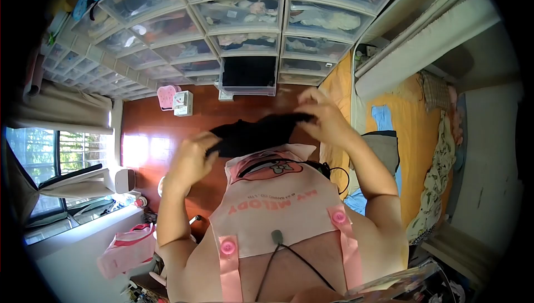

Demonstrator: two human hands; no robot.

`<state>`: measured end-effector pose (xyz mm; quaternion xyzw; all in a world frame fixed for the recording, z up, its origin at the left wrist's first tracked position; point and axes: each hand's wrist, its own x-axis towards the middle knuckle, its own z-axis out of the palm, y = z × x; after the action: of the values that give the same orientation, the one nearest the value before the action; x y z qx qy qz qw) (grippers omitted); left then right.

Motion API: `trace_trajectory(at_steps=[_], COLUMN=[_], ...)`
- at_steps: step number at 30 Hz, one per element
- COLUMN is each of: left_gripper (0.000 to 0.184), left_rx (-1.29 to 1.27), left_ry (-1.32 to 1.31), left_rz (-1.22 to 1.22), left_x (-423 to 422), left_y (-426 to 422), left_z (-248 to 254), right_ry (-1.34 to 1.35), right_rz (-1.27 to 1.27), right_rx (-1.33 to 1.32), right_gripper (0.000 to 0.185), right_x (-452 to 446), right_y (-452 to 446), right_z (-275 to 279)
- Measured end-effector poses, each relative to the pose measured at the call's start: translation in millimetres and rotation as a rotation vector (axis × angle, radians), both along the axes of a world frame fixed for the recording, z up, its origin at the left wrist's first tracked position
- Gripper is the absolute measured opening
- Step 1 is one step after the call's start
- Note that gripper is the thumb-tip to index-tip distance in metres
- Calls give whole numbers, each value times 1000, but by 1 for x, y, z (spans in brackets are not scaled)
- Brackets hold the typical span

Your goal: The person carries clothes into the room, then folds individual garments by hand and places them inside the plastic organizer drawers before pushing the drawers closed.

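Observation:
A black cloth [253, 134] stretches between my two hands, in front of the pink apron [272, 192] at my body. My left hand [192, 158] has its fingers closed on the cloth's left end. At the other end, my right hand [322, 115] pinches the upper right corner, with some fingers bent above it. Beyond the cloth, a clear drawer [248, 89] stands out from the drawer stack with dark fabric in it.
Stacked clear drawers [239, 11] with folded clothes line the far side. A white box [183, 103] and a pink item [166, 97] are on the wooden floor [144, 125]. A bed [414, 153] with clothes is at right, a window [55, 153] at left.

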<state>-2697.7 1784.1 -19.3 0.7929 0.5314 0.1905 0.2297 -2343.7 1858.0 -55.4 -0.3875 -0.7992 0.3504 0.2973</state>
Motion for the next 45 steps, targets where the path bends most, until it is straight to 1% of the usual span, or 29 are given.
trace_trajectory(at_steps=[2, 4, 5, 6, 8, 10, 12, 13, 14, 16, 17, 18, 19, 20, 21, 22, 23, 26, 27, 29, 32, 33, 34, 36, 38, 40, 42, 44, 45], left_gripper=[25, 22, 18, 16, 16, 16, 20, 26, 32, 34, 37, 36, 35, 34, 30, 30, 29, 27, 28, 31, 33, 39, 50, 62, 71, 80, 86, 92, 95], left_rx=[24, 19, 88, 226, 302, 393, 454, 336, 191, 186, 136, 116, 97, 81, 52, 9, -47, -192, -237, -309, -413, -497, -642, -979, -1055, -1181, -999, -842, -782], left_ry=[7, -6, -43, -56, -110, -279, -662, -846, -1039, -1100, -1182, -1196, -1211, -1225, -1255, -1257, -1299, -1381, -1425, -1488, -1504, -1497, -1458, -1556, -1399, -1354, -1217, -1067, -980], left_rz=[54, 32, 11, -101, -172, -167, -175, -155, -130, 115, 124, 98, 165, 231, 287, 269, 313, 459, 493, 530, 562, 586, 574, 342, 443, 526, 482, 475, 484], left_x=[-1, -6, -10, -17, -21, -25, -22, -21, -13, -12, -5, -5, 0, 11, 24, 27, 32, 40, 38, 28, 0, -18, -14, -24, -16, -18, -8, 1, 6], left_y=[14, 29, 34, 40, 37, 31, 34, 32, 28, 27, 26, 24, 24, 25, 27, 31, 35, 46, 52, 70, 99, 110, 100, 80, 42, 3, -20, -33, -34], left_z=[21, 45, 49, 53, 77, 86, 81, 72, 66, 47, 38, 28, 27, 29, 38, 41, 42, 46, 43, 31, -12, -42, -38, -90, -132, -178, -171, -153, -142], right_ry=[123, 187, 150, 149, 155, 340, 536, 545, 743, 1134, 927, 606, 283, 286, 371, 457, 540, 796, 824, 869, 603, 614, 624, 664, 731, 817, 850, 820, 765], right_rz=[19, 67, 80, 62, 35, 60, 38, 82, 205, 471, 291, 392, 482, 488, 522, 553, 582, 650, 656, 666, 307, 269, 228, 155, 83, 12, -100, -235, -312], right_rx=[24, 65, 244, 148, -56, 9, 84, -5, -35, -90, -173, -236, -291, -279, -426, -577, -730, -1216, -1167, -1060, -889, -895, -903, -967, -1069, -1163, -1252, -1326, -1412], right_gripper=[21, 23, 25, 24, 22, 25, 27, 46, 55, 73, 106, 113, 120, 120, 120, 119, 119, 118, 111, 98, 80, 77, 75, 70, 67, 62, 57, 50, 50], right_x=[-5, -6, -5, -2, 1, 1, -2, 4, -3, -29, -29, -20, -9, -4, -16, -26, -30, -21, -23, -28, -39, -42, -44, -46, -48, -51, -51, -50, -50], right_y=[12, 18, 22, 20, 13, 6, -9, -12, -12, -7, -7, 0, 7, 14, 7, -10, -19, -40, -39, -33, -41, -44, -47, -54, -54, -55, -59, -61, -62], right_z=[5, 22, 24, 31, 52, 69, 86, 93, 94, 94, 69, 38, 7, -12, -33, -56, -78, -149, -146, -117, -84, -85, -86, -88, -87, -96, -108, -116, -116])
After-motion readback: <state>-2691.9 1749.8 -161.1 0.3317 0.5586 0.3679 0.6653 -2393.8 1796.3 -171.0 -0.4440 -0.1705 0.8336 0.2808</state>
